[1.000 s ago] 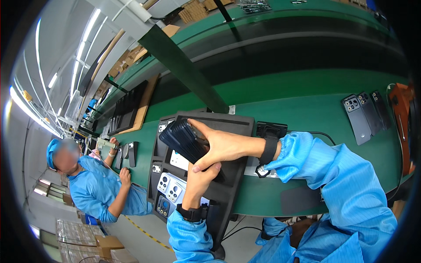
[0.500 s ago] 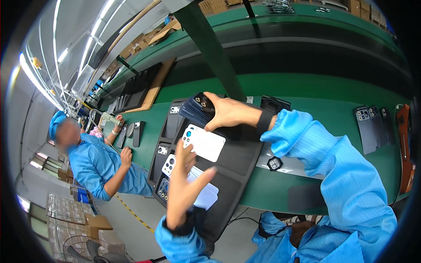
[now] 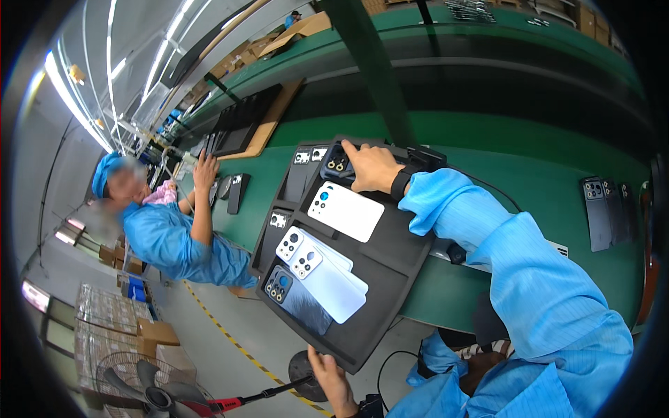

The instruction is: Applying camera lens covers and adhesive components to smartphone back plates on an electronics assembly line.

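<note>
Reaching up from the lower edge, the person's left hand [image 3: 333,380] is hanging low beside the near corner of the black foam tray [image 3: 390,258], fingers loosely curled and holding nothing; half a second ago it was raised over the tray under a white cover. On the tray, a dark blue phone back cover [image 3: 300,301] is lying nearest, overlapped by two pale blue covers [image 3: 327,272], their camera cut-outs all pointing toward the tray's left rim. Just beyond them a white back cover [image 3: 346,211] is lying flat in the middle, its long axis running left to right across the tray, camera end to the left; earlier it was being held up in the air. Farther on, the right hand [image 3: 374,167], with a black band at the wrist, is pressing down on a dark phone back cover [image 3: 338,164] at the tray's far edge, fingers spread over it, thumb at the side. That cover is glossy and near black, with two gold-ringed lenses showing at its left end; its long axis is mostly hidden under the palm. Beyond the tray, the green workbench [image 3: 529,157] is stretching away, with more dark covers [image 3: 606,209] resting at the right. A co-worker in blue [image 3: 174,233] is sitting to the left.
</note>
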Demonstrator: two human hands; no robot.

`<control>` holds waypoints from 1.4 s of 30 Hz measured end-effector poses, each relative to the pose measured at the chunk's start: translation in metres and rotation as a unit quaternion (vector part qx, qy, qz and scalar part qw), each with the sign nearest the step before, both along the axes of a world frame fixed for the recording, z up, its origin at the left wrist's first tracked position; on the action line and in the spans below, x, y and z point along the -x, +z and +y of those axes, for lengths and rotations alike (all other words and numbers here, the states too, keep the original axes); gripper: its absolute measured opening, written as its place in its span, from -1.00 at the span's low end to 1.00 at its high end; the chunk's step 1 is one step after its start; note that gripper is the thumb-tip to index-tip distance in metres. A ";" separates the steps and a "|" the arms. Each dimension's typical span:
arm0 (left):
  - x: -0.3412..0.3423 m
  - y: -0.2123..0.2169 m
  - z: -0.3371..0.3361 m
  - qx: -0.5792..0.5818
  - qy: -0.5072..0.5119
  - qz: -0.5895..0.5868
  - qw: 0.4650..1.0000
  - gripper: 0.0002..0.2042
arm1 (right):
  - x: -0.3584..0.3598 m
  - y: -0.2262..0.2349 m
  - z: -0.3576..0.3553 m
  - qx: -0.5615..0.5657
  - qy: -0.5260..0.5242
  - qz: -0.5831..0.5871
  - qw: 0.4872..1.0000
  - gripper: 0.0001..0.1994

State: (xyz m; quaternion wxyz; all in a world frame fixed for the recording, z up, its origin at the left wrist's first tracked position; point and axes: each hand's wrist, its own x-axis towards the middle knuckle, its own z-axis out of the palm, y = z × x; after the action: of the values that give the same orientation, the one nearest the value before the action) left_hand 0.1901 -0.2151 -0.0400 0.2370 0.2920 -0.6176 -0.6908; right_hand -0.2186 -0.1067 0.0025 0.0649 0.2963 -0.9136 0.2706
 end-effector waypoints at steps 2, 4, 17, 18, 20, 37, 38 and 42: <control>0.010 -0.001 0.009 -0.034 0.008 0.050 0.998 -0.38 | 0.001 -0.001 0.001 0.005 -0.008 0.004 1.000 -0.05; 0.016 0.003 0.010 -0.054 0.010 0.063 0.997 -0.37 | -0.002 -0.007 -0.005 -0.003 -0.022 0.016 1.000 -0.05; 0.024 0.003 0.024 -0.058 0.031 0.066 0.996 -0.46 | -0.011 -0.014 0.005 0.006 -0.024 0.031 0.999 -0.06; 0.024 0.004 0.024 -0.055 0.032 0.062 0.996 -0.46 | -0.012 -0.013 0.005 0.014 -0.019 0.042 0.999 -0.05; 0.025 0.005 0.025 -0.061 0.033 0.065 0.995 -0.46 | -0.012 -0.013 0.007 0.021 -0.016 0.052 0.998 -0.05; 0.024 0.009 0.028 -0.093 0.027 0.098 0.990 -0.33 | -0.002 0.025 0.095 -0.146 -0.073 -0.068 0.984 -0.34; 0.022 0.009 0.029 -0.110 0.028 0.110 0.987 -0.30 | 0.005 0.018 0.099 -0.145 -0.075 -0.068 0.984 -0.34; 0.013 0.010 0.029 -0.128 0.052 0.109 0.984 -0.24 | 0.021 -0.003 0.114 -0.101 -0.030 -0.094 0.990 -0.36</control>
State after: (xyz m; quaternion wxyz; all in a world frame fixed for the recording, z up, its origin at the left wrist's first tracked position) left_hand 0.1771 -0.1859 -0.0300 0.2990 0.2743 -0.4786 -0.7787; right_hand -0.2392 0.0069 -0.0005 -0.0437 0.2474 -0.9467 0.2017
